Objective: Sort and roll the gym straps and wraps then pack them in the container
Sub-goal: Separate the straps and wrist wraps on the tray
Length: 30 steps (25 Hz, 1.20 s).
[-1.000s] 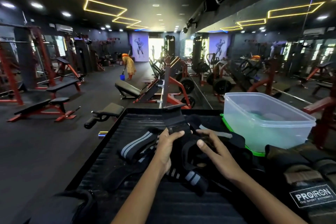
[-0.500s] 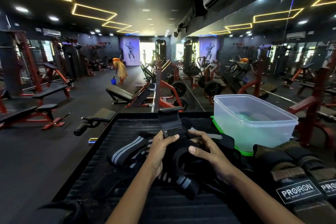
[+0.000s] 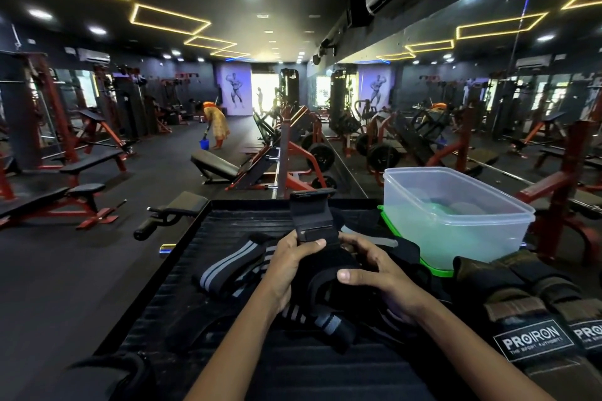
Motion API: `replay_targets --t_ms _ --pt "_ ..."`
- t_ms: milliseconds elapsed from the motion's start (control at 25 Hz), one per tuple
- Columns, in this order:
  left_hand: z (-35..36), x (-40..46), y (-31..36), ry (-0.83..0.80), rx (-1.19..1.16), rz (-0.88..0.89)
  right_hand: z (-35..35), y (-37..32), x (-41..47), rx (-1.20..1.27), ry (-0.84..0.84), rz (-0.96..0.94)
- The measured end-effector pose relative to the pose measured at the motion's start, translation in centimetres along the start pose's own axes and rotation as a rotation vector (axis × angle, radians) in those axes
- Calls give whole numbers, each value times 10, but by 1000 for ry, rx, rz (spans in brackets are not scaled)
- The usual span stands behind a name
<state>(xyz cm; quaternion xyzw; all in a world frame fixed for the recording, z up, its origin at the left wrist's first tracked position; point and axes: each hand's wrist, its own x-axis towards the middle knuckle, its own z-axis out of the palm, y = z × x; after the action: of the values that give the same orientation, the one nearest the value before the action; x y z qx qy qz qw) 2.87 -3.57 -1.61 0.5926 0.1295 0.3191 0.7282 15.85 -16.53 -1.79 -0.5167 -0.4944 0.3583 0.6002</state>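
- Your left hand [image 3: 290, 265] is bare: no glove, ring or band visible.
- Your right hand [image 3: 379, 277] is bare too; short thumbnail visible.
- Both forearms are uncovered to the frame's lower edge; no sleeve, watch or bracelet shows on you.

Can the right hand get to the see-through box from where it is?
Probably yes. The clear container stands open just beyond the right hand, nothing between them, though that hand grips the black wrap.

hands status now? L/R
Left hand: holding the black strap, thumb pressed on it.
Right hand: gripping the same strap's bundled lower part.
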Motion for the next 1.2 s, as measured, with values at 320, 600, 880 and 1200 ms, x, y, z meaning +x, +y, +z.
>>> replay_targets --t_ms 320,600,880,1200 --pt "3 -1 7 -22 39 28 6 -10 -2 29 40 -136" --pt "9 -4 19 -45 -24 52 1 -14 2 74 133 -216" --pt "10 -9 18 -177 203 -62 -4 -12 6 177 172 -103" --pt "1 -6 29 33 605 -47 -9 -17 5 253 341 2"
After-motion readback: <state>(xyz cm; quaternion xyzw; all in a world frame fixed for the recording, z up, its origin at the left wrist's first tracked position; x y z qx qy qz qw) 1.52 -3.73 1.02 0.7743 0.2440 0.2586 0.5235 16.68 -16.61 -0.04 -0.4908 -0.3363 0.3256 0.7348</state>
